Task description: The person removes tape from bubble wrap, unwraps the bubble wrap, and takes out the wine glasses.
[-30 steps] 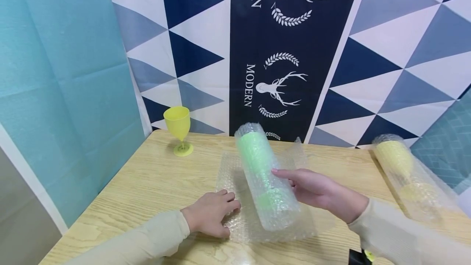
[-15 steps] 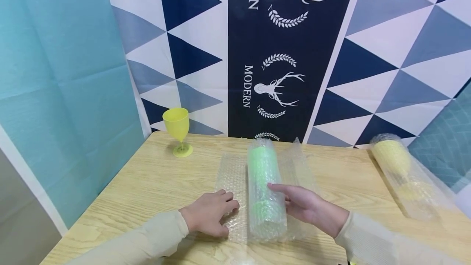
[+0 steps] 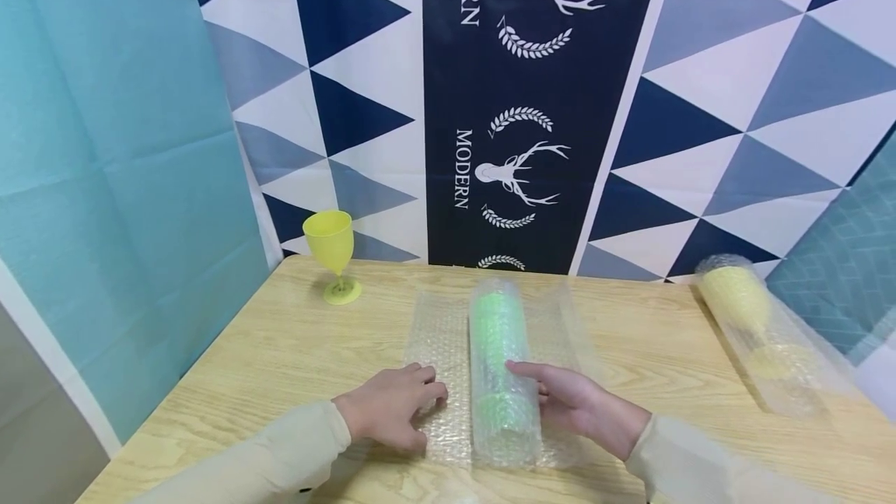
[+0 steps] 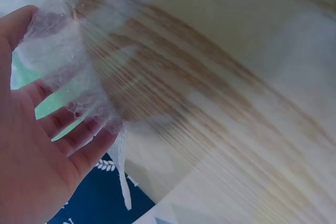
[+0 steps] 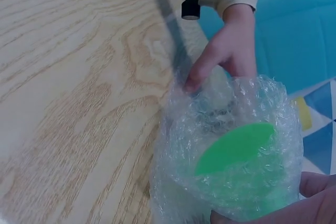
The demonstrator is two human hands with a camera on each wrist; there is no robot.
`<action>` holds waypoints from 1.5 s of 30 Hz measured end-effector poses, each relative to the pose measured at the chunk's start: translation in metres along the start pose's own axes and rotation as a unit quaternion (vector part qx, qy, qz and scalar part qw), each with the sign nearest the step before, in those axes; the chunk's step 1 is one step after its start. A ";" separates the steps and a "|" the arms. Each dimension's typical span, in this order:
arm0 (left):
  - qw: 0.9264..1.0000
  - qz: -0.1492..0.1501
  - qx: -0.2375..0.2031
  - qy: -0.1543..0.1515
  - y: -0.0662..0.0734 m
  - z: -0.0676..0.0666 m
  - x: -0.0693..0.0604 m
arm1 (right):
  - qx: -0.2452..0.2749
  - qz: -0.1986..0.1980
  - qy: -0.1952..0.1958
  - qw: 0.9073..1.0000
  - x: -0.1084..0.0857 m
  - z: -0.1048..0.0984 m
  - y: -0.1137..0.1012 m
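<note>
A green goblet (image 3: 498, 333), rolled in bubble wrap, lies lengthwise on a flat bubble wrap sheet (image 3: 448, 418) on the wooden table. My right hand (image 3: 577, 403) grips its right side, thumb on top and the other fingers largely hidden. In the right wrist view, the goblet's round green foot (image 5: 236, 146) shows through the wrap's end. At the sheet's left edge, my left hand (image 3: 392, 409) rests with relaxed, slightly bent fingers. In the left wrist view, clear wrap (image 4: 79, 82) overlaps its fingertips, while thumb and fingers stay apart.
A yellow goblet (image 3: 330, 243) stands unwrapped at the table's back left. Another yellow goblet (image 3: 742, 306), in bubble wrap, lies at the right. A patterned cloth (image 3: 518, 99) hangs behind the table (image 3: 294, 348), and a teal cloth (image 3: 133, 177) hangs on the left.
The right hand has lowered the wrapped green goblet from a tilted, raised position onto the sheet and straightened it. The left hand has hardly moved. The head view has shifted slightly.
</note>
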State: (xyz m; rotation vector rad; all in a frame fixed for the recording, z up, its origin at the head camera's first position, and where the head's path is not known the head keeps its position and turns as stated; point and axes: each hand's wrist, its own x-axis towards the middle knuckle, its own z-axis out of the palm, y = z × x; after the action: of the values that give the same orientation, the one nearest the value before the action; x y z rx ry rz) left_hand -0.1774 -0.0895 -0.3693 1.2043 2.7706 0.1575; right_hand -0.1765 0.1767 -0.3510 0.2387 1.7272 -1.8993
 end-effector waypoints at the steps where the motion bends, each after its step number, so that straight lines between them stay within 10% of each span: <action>1: 1.000 -0.002 -0.005 -0.003 0.000 -0.001 0.000 | 0.002 0.001 0.001 1.000 0.001 0.000 0.000; 11: 0.999 -0.005 -0.026 -0.032 -0.003 -0.013 0.007 | 0.002 0.016 -0.057 0.998 0.006 -0.016 0.008; 17: 0.984 -0.064 -0.162 -0.028 0.001 -0.022 0.021 | -0.006 0.001 -0.038 0.999 0.003 -0.011 0.010; 23: 0.913 -0.177 -0.367 -0.029 0.016 -0.029 0.038 | -0.010 -0.001 -0.059 0.998 0.003 -0.014 0.010; 25: 0.870 -0.210 -0.444 -0.040 0.020 -0.032 0.045 | -0.009 -0.002 -0.070 0.997 0.003 -0.015 0.010; 29: 0.759 -0.271 -0.589 -0.052 0.024 -0.033 0.057 | 0.000 -0.003 -0.078 0.997 0.004 -0.015 0.010; 31: 0.724 -0.291 -0.623 -0.050 0.026 -0.031 0.060 | 0.004 -0.002 -0.074 0.997 0.004 -0.015 0.011; 40: 0.681 -0.299 -0.668 -0.032 0.032 -0.023 0.071 | 0.003 0.002 -0.071 0.997 0.003 -0.015 0.011; 45: 0.680 -0.276 -0.678 -0.034 0.033 -0.020 0.075 | -0.001 0.000 -0.074 0.997 0.003 -0.017 0.010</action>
State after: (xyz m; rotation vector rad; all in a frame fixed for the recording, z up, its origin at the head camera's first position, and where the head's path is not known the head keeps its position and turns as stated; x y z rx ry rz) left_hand -0.2072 -0.0133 -0.3497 -0.0514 1.7957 1.6176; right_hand -0.1777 0.1920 -0.3639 0.0938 1.6314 -1.8658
